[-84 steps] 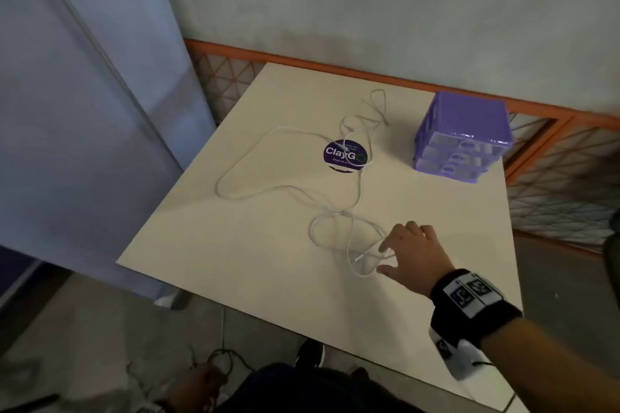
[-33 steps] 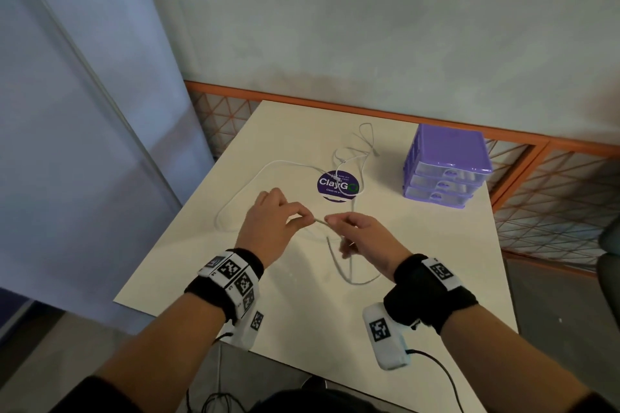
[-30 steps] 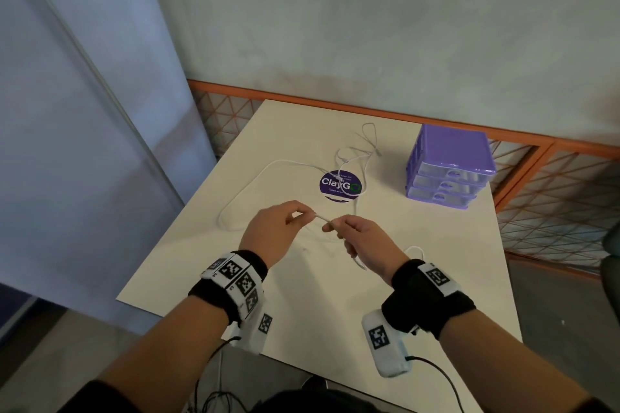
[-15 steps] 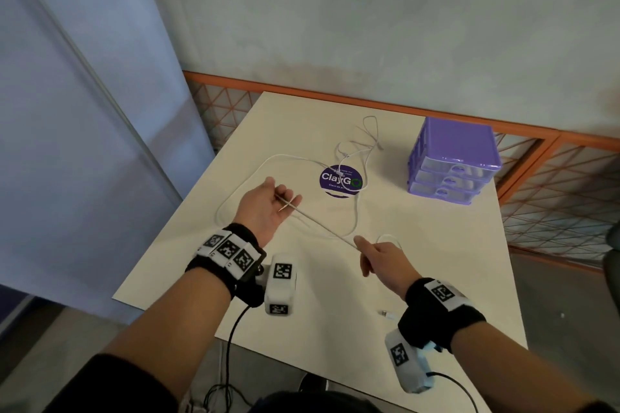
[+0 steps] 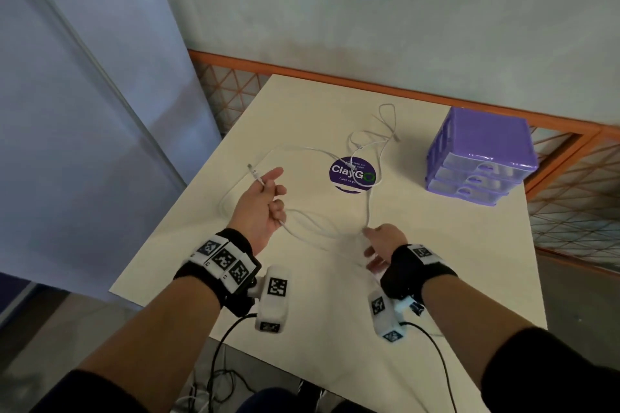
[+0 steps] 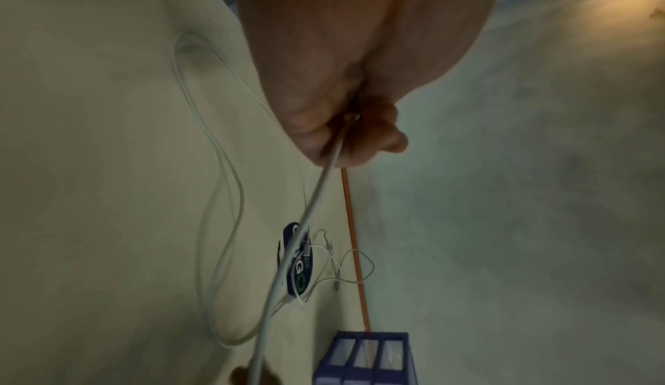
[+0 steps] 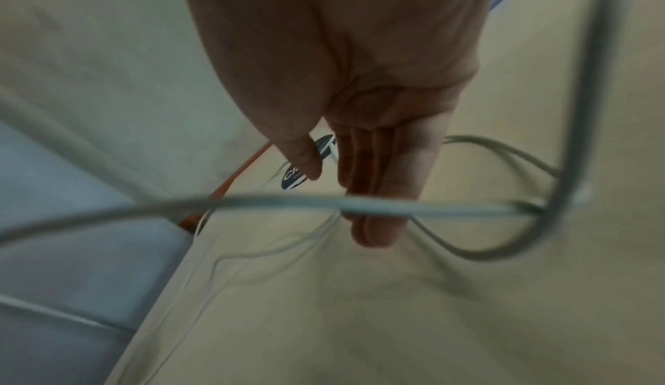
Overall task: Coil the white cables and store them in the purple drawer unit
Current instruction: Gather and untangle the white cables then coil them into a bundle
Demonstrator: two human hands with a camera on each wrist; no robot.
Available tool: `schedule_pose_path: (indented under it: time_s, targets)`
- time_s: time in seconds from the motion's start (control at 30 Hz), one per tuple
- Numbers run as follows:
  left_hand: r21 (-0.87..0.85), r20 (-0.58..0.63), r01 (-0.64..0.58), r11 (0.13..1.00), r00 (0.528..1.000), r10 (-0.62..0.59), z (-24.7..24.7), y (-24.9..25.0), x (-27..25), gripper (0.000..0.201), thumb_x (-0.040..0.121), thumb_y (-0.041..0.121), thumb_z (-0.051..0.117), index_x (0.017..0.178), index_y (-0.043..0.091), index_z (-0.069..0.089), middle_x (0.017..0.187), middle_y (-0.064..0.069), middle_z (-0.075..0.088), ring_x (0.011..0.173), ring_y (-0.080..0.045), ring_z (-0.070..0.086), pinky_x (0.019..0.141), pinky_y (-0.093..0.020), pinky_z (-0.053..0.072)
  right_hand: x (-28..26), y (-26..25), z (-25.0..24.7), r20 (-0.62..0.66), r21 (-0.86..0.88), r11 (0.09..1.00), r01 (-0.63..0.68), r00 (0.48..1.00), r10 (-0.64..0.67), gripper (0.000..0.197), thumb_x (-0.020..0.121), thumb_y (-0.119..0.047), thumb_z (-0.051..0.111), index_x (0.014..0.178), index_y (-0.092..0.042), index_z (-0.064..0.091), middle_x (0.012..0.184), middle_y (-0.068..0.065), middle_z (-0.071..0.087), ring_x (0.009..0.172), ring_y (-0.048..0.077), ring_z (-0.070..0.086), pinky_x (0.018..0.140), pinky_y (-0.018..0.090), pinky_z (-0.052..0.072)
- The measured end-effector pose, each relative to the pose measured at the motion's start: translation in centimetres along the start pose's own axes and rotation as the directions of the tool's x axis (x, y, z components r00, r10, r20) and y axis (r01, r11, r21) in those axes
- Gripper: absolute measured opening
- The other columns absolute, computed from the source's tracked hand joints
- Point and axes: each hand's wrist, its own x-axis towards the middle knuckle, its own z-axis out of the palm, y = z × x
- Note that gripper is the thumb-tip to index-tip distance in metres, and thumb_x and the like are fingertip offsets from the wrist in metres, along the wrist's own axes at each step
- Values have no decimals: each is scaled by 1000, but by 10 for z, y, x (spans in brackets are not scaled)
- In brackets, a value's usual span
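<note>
Left hand (image 5: 260, 208) grip on white cable (image 5: 318, 231), right hand (image 5: 382, 241) fingers straight

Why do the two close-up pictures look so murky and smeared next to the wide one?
Head view: evenly lit, sharp; edges bowed by the wide lens. Left wrist view: dim, the white cable sharp only near the left hand. Right wrist view: the cable streaks blurred across the right hand.
</note>
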Motion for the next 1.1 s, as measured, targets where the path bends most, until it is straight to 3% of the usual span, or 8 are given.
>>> schedule_pose_path:
  time_s: [0.1, 0.17, 0.33, 0.57, 0.63, 0.73, 0.9, 1.1]
  targets:
    - [127, 38, 17, 992, 999, -22, -5, -7, 0, 29, 102, 24, 35, 121, 18, 56, 65, 6, 42, 37, -2, 30, 33, -13, 25, 24, -6, 9, -94, -43, 999, -17, 996, 13, 48, 90, -49, 53, 82, -2, 58, 89, 17, 73, 68, 36, 67, 74, 45, 57]
    - [192, 26, 8, 981, 1000, -13, -8, -9, -2, 32, 101, 29, 36, 123, 16, 55, 56, 7, 35, 39, -3, 27, 34, -15, 22, 30, -7, 12, -137, -164, 986, -12, 990, -11, 53, 86, -54, 57, 90, -1, 62, 94, 17, 72, 77, 34, 65, 71, 38, 53]
    - [284, 15, -38, 958, 999, 35, -9, -8, -6, 44, 96, 51, 34, 117, 20, 58, 50, 9, 25, 39, -4, 20, 34, -16, 20, 32, -3, 10, -147, -227, 973, -30, 989, -4, 31, 81, -31, 65, 91, -2, 63, 82, 12, 66, 77, 32, 62, 68, 33, 46]
    - [229, 14, -23, 973, 1000, 20, 1, -5, -4, 36, 101, 29, 37, 126, 9, 53, 60, 6, 36, 40, -2, 27, 37, -14, 24, 21, 11, -1, -232, 95, 995, 4, 972, 18, 36, 83, -35, 65, 95, -1, 65, 98, 17, 72, 79, 31, 60, 73, 32, 46]
    - [256, 8, -26, 966, 1000, 25, 10, -6, -4, 41, 99, 41, 38, 119, 11, 56, 56, 7, 27, 39, -4, 23, 35, -15, 22, 13, 6, -1, -201, 398, 907, 138, 978, -61, 25, 87, -20, 61, 104, -1, 60, 94, 20, 73, 71, 27, 63, 74, 37, 52]
    - [292, 4, -17, 956, 1000, 16, 25, -8, -2, 44, 96, 49, 38, 113, 15, 60, 57, 6, 22, 41, -5, 20, 36, -17, 19, -10, -11, -9, -4, 823, 552, 136, 972, -233, 33, 88, 0, 59, 120, 1, 50, 93, 19, 73, 78, 32, 69, 79, 38, 58]
    - [265, -6, -30, 964, 999, 33, 49, -9, 1, 34, 101, 34, 35, 104, 12, 61, 66, 3, 47, 59, -9, 42, 58, -21, 39, -56, -44, -20, 47, 696, 621, 361, 840, -541, 25, 91, -4, 59, 115, 0, 59, 112, 12, 72, 87, 27, 71, 88, 38, 55]
    - [193, 104, -54, 980, 994, 34, 69, 4, 7, 37, 101, 37, 31, 119, 16, 55, 105, 0, 69, 100, -16, 63, 89, -30, 47, -64, -51, -13, -44, 481, 677, 557, 787, -616, 18, 86, 4, 62, 97, -10, 63, 78, 6, 72, 63, 12, 68, 74, 25, 54]
